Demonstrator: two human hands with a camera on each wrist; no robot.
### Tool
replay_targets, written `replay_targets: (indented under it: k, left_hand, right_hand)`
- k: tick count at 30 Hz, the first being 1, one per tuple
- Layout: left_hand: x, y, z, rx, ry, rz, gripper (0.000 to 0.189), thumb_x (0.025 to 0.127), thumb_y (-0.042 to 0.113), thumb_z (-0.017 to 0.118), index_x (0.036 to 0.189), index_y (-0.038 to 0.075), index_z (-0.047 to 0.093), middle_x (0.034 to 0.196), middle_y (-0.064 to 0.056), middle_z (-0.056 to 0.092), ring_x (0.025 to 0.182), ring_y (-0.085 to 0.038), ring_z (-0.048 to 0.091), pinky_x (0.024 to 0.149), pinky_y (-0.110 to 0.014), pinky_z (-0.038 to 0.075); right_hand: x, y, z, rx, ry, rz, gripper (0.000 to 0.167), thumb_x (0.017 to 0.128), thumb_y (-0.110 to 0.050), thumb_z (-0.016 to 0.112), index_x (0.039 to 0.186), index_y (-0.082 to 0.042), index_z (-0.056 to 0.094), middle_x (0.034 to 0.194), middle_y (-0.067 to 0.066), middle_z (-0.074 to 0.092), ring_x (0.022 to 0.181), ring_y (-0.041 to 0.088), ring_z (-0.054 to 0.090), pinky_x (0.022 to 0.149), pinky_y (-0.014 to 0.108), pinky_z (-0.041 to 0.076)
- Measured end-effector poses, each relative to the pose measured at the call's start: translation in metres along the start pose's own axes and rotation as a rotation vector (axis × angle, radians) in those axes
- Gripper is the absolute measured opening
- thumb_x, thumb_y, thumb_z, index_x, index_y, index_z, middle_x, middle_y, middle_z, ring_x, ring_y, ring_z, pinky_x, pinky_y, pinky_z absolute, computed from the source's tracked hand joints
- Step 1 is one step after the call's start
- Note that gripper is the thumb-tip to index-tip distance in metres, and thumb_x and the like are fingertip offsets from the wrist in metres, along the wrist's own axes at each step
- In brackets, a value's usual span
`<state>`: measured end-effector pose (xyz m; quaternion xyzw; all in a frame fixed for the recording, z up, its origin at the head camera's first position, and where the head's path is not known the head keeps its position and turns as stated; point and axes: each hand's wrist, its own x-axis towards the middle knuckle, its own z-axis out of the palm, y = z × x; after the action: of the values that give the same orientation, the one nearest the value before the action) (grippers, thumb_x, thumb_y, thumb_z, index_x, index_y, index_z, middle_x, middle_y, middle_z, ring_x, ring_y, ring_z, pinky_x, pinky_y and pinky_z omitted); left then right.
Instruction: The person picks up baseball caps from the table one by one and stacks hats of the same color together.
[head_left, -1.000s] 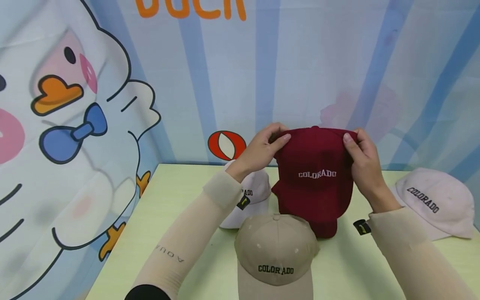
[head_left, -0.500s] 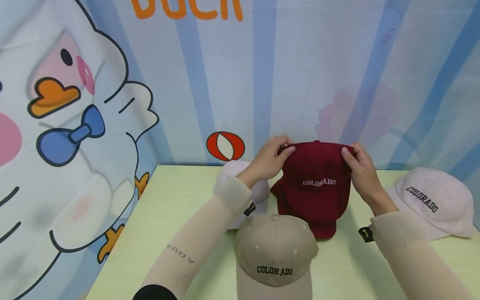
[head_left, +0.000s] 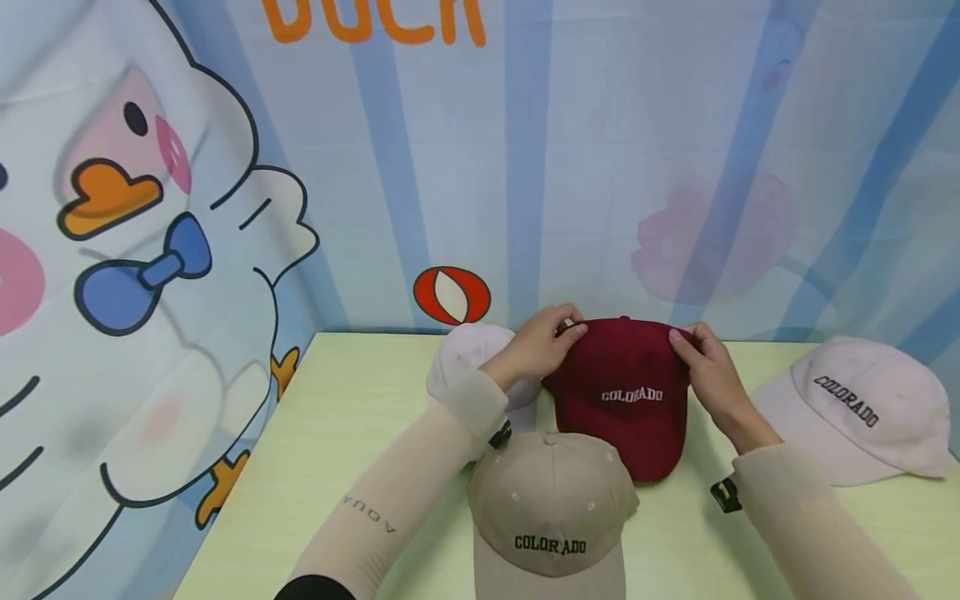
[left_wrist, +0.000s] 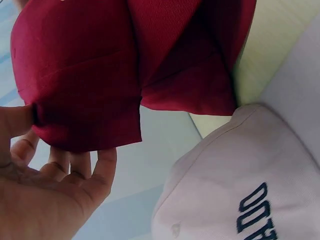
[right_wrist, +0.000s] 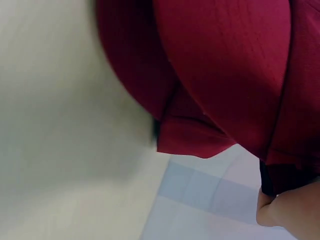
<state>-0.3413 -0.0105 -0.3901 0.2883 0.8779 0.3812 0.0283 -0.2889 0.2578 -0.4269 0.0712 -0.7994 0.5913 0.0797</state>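
A maroon baseball cap [head_left: 628, 367] with white COLORADO lettering faces me behind the beige cap [head_left: 551, 500]. My left hand [head_left: 536, 346] pinches its upper left edge, thumb in front. At the upper right edge, my right hand [head_left: 712, 375] pinches it the same way. Below the held cap, the left wrist view shows more maroon fabric [left_wrist: 187, 87], which looks like a second maroon cap; its front is hidden. In the right wrist view the held cap's brim [right_wrist: 225, 70] overlaps this lower maroon piece [right_wrist: 192, 137]. A pale cap [left_wrist: 225, 185] sits beside my left hand.
A pale pink COLORADO cap [head_left: 870, 408] lies at the right of the light table [head_left: 360, 417], near my right forearm. The beige cap stands in front, between my forearms. A cartoon duck backdrop [head_left: 465, 150] rises behind the table's back edge.
Both hands have lowered the maroon cap toward the table, onto the maroon piece beneath, which is now mostly covered in the head view. The other caps have stayed put.
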Motion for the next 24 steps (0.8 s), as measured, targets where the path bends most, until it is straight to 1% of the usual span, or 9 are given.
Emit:
replay_targets:
  k: [4,8,10,13,15,17,19,21,24]
  left_hand:
    - [0.002,-0.003,0.006,0.001,-0.018,-0.06,0.023,0.111,0.029,0.047,0.119,0.015,0.063,0.113,-0.008,0.06,0.097,-0.02,0.054,0.087,-0.034,0.045]
    - [0.002,-0.003,0.009,0.008,-0.054,-0.142,0.035,0.11,0.036,0.05,0.132,0.011,0.06,0.131,-0.011,0.06,0.115,-0.023,0.059,0.102,-0.038,0.049]
    - [0.0,-0.001,0.01,0.011,-0.088,-0.186,0.045,0.108,0.04,0.053,0.141,0.011,0.056,0.14,-0.013,0.056,0.126,-0.025,0.057,0.109,-0.041,0.048]
    - [-0.004,0.001,0.012,0.032,-0.141,-0.233,0.059,0.104,0.044,0.059,0.153,0.013,0.047,0.148,-0.013,0.049,0.133,-0.026,0.052,0.114,-0.042,0.045]
    - [-0.009,0.003,0.013,0.044,-0.173,-0.256,0.068,0.101,0.046,0.063,0.158,0.015,0.04,0.15,-0.014,0.044,0.135,-0.027,0.051,0.115,-0.043,0.044]
    - [-0.014,0.006,0.014,0.047,-0.201,-0.271,0.076,0.1,0.046,0.066,0.162,0.016,0.034,0.153,-0.014,0.041,0.137,-0.027,0.05,0.115,-0.044,0.044]
    - [-0.02,0.009,0.015,0.048,-0.23,-0.279,0.082,0.099,0.045,0.067,0.164,0.016,0.028,0.156,-0.014,0.036,0.141,-0.028,0.048,0.117,-0.044,0.043]
    - [-0.026,0.012,0.016,0.055,-0.257,-0.276,0.086,0.099,0.045,0.067,0.166,0.016,0.023,0.16,-0.014,0.032,0.145,-0.028,0.045,0.119,-0.043,0.041]
    - [-0.032,0.014,0.017,0.099,-0.301,-0.261,0.089,0.1,0.046,0.064,0.167,0.013,0.015,0.167,-0.015,0.026,0.151,-0.027,0.038,0.122,-0.042,0.037]
  right_hand:
    - [0.0,0.006,0.001,-0.091,0.019,0.08,0.037,0.112,-0.04,0.041,0.114,-0.004,0.049,0.09,-0.005,0.051,0.074,0.01,0.051,0.065,0.027,0.047]
    - [0.001,0.009,0.008,-0.183,0.048,0.148,0.053,0.111,-0.048,0.038,0.127,0.001,0.048,0.103,0.005,0.052,0.081,0.01,0.051,0.067,0.025,0.048]
    - [0.001,0.01,0.012,-0.223,0.066,0.169,0.06,0.11,-0.051,0.037,0.134,0.003,0.047,0.113,0.014,0.055,0.088,0.014,0.054,0.07,0.026,0.05]
    - [-0.001,0.013,0.015,-0.271,0.107,0.189,0.062,0.11,-0.049,0.038,0.139,0.004,0.048,0.129,0.024,0.055,0.108,0.029,0.056,0.083,0.035,0.05]
    - [-0.003,0.014,0.017,-0.306,0.142,0.19,0.061,0.11,-0.047,0.039,0.142,0.004,0.048,0.138,0.028,0.051,0.121,0.04,0.051,0.094,0.045,0.047]
    - [-0.007,0.013,0.018,-0.345,0.182,0.172,0.058,0.11,-0.043,0.043,0.143,0.004,0.049,0.141,0.031,0.048,0.13,0.046,0.044,0.101,0.054,0.041]
    - [-0.012,0.011,0.02,-0.375,0.203,0.141,0.054,0.109,-0.039,0.047,0.143,0.003,0.049,0.141,0.032,0.045,0.131,0.048,0.04,0.103,0.058,0.037]
    - [-0.016,0.008,0.023,-0.401,0.2,0.098,0.051,0.108,-0.034,0.051,0.144,0.002,0.05,0.14,0.033,0.044,0.129,0.049,0.042,0.102,0.06,0.036]
    - [-0.022,0.004,0.027,-0.421,0.145,0.052,0.051,0.108,-0.03,0.05,0.148,0.001,0.049,0.143,0.035,0.042,0.129,0.051,0.044,0.104,0.064,0.038]
